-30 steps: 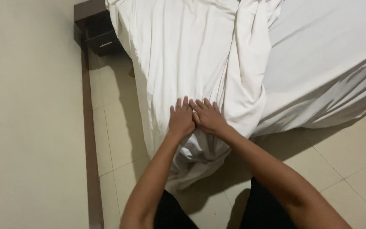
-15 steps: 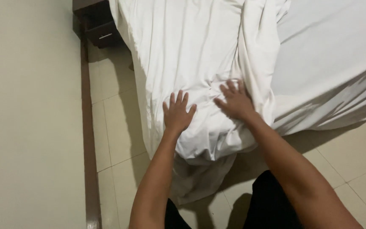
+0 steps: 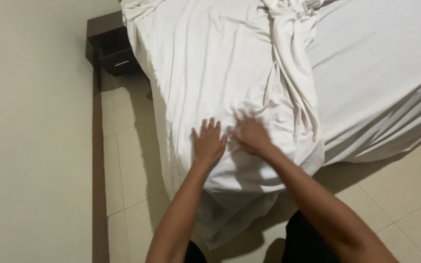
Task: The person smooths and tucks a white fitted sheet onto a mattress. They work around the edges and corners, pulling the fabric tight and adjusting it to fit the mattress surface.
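Observation:
A white sheet (image 3: pixel 220 73) lies spread over the corner of a bed, with a rumpled fold (image 3: pixel 293 83) running down its right side. My left hand (image 3: pixel 209 143) rests flat on the sheet near the bed corner, fingers apart. My right hand (image 3: pixel 250 134) is flat on the sheet just to its right, blurred by motion, almost touching the left hand. Neither hand holds anything. Below the hands the sheet hangs over the bed's edge toward the floor.
The bare white mattress (image 3: pixel 381 73) shows on the right. A dark wooden nightstand (image 3: pixel 113 48) stands at the bed's head by the cream wall (image 3: pixel 30 136). A dark skirting board (image 3: pixel 98 195) runs along the tiled floor (image 3: pixel 127 160).
My hands lay together, spread apart across the sheet half a second ago, and have come back close together. The view has shifted slightly.

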